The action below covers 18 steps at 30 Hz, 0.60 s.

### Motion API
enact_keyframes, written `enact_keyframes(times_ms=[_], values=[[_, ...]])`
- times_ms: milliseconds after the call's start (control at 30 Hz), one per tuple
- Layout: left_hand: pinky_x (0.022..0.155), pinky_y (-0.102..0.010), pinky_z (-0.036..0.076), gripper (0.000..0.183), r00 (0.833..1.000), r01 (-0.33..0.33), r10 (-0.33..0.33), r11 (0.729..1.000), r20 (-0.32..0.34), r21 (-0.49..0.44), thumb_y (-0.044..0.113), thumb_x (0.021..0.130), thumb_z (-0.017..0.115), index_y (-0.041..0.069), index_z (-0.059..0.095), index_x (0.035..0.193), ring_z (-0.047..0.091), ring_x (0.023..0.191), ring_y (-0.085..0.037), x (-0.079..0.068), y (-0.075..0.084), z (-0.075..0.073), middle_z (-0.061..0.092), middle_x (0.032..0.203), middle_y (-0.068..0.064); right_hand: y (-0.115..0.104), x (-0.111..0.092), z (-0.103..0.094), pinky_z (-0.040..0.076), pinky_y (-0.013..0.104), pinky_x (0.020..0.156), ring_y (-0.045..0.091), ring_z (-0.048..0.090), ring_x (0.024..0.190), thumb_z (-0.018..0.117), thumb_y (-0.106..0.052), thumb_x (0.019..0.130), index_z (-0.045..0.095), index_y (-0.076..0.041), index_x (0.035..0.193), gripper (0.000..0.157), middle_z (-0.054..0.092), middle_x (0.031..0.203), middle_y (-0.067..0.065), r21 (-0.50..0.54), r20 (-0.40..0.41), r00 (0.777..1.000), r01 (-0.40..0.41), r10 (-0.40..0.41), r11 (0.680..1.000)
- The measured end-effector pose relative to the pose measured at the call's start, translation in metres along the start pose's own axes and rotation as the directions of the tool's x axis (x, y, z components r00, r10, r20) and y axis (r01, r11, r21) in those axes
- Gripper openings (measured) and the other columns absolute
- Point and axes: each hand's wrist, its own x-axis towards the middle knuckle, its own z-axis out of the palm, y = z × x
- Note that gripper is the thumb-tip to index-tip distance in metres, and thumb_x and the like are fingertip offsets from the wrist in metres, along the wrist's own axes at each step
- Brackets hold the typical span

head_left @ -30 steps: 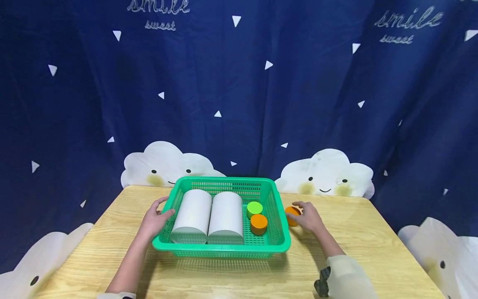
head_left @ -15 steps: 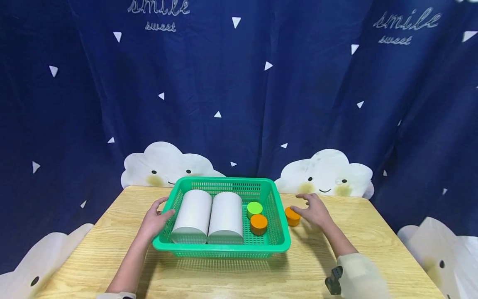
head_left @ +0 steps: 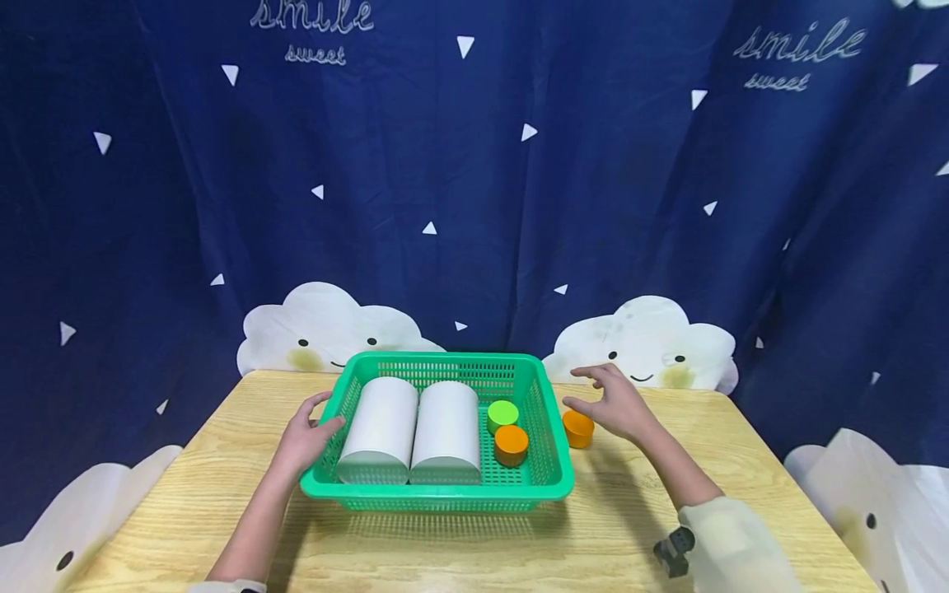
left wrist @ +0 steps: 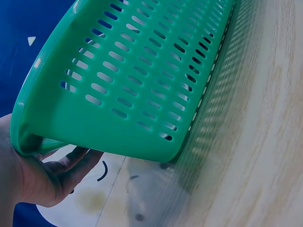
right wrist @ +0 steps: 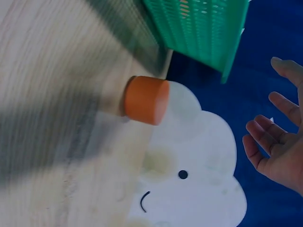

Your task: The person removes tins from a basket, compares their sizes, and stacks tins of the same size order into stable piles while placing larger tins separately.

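Observation:
A green plastic basket (head_left: 437,492) stands on the wooden table. My left hand (head_left: 306,435) grips its left rim, thumb over the top edge; in the left wrist view, fingers (left wrist: 78,165) curl underneath the rim. Two white rolls (head_left: 381,424) lie side by side in the basket. To their right stand a short lime-green cylinder (head_left: 503,415) and an orange cylinder (head_left: 511,445). Outside the right wall, a second orange cylinder (head_left: 578,430) rests on the table. Above it hovers my right hand (head_left: 619,403), fingers spread and holding nothing; the right wrist view shows it apart from that cylinder.
The table (head_left: 460,552) ends at the back against a dark blue curtain (head_left: 400,165) printed with white clouds and triangles. The basket's right wall (right wrist: 199,33) is close to the loose orange cylinder.
My right hand has risen and drawn back to the right from the orange cylinder on the table, which stays beside the basket. The left hand keeps its hold on the rim.

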Motion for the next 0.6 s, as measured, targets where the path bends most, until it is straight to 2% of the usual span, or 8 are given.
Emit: enact_keyframes(times_ms=[200,600], values=[[0.066,-0.041,0.056,0.059,1.000,0.002,-0.002,1.000,0.003,0.005,0.024,0.095,0.050,0.007,0.024,0.146,0.062,0.094,-0.036,0.000,0.001,0.000,0.049,0.122,-0.034,-0.015,0.001,-0.003,0.050,0.045,0.080,0.032,0.055,0.100,0.072,-0.033,0.080,0.063,-0.010,0.118,0.046,0.057,0.117,0.015,-0.019,0.017,0.998,0.053,-0.053,0.998],[0.065,-0.039,0.056,0.060,1.000,-0.019,0.019,1.000,0.001,0.017,0.024,0.095,0.050,0.007,0.024,0.146,0.062,0.093,-0.034,-0.001,0.001,-0.001,0.050,0.121,-0.034,-0.041,-0.002,-0.002,0.049,0.042,0.080,0.033,0.054,0.101,0.073,-0.030,0.080,0.062,-0.008,0.119,0.046,0.057,0.114,0.014,0.024,0.132,0.983,0.125,-0.127,0.992]])
